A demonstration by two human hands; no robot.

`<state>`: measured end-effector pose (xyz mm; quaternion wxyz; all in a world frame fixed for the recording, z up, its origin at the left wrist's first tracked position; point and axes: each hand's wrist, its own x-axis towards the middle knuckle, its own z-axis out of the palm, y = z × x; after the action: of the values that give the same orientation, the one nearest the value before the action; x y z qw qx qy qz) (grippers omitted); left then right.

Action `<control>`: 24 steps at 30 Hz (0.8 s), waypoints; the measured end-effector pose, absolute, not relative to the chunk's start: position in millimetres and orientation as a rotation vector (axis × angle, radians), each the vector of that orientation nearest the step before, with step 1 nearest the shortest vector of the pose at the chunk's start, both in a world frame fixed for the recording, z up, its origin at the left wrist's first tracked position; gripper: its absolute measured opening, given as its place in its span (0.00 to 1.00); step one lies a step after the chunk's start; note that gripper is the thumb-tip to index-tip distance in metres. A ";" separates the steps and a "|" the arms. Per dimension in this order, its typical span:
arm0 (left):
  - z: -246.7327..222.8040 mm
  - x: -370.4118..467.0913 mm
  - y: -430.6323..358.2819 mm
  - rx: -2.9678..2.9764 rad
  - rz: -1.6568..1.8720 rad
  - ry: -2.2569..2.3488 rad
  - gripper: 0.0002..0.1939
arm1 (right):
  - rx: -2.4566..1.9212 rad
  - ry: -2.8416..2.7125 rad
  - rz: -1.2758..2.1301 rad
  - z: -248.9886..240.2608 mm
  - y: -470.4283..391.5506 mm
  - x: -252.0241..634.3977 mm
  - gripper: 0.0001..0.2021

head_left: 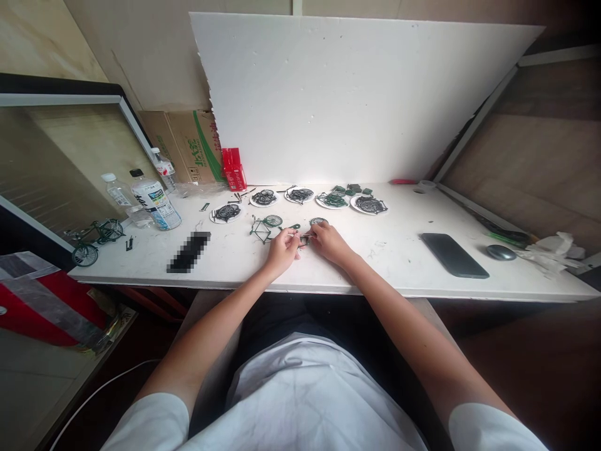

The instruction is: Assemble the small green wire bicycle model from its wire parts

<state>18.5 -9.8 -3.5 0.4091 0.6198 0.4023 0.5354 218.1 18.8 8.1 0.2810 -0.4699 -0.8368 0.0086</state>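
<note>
There are two hands [283,249], five plates [346,202], three bottles [157,203], one cardboard box [181,141] and one mouse [501,252]

The table [385,250] looks smooth and faintly glossy. The white board [357,100] is matt, its left edge rough. The green bicycle frame [260,230] looks like plastic; the bottles [159,203] are clear, shiny plastic, the carton [178,144] matt cardboard, the shirt [300,394] creased cloth.

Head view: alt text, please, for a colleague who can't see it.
Left hand and right hand meet at a small piece, too tiny to identify, over a white table. Beyond them lie a green bicycle frame and plates of small parts; a miniature bicycle sits far left.
</note>
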 end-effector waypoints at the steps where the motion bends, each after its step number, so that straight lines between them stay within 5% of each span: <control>1: -2.6 18.6 -10.4 1.562 1.347 1.015 0.21 | -1.277 -2.229 0.018 9.2 18.0 217.8 0.06; 24: -6.4 16.0 -8.5 1.619 1.305 1.021 0.20 | -1.171 -2.259 -0.101 7.0 19.3 217.4 0.04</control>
<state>16.0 -8.5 -6.4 0.4008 0.6403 0.4039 0.5159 217.4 19.3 7.0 0.2932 -0.4397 -0.8481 -0.0379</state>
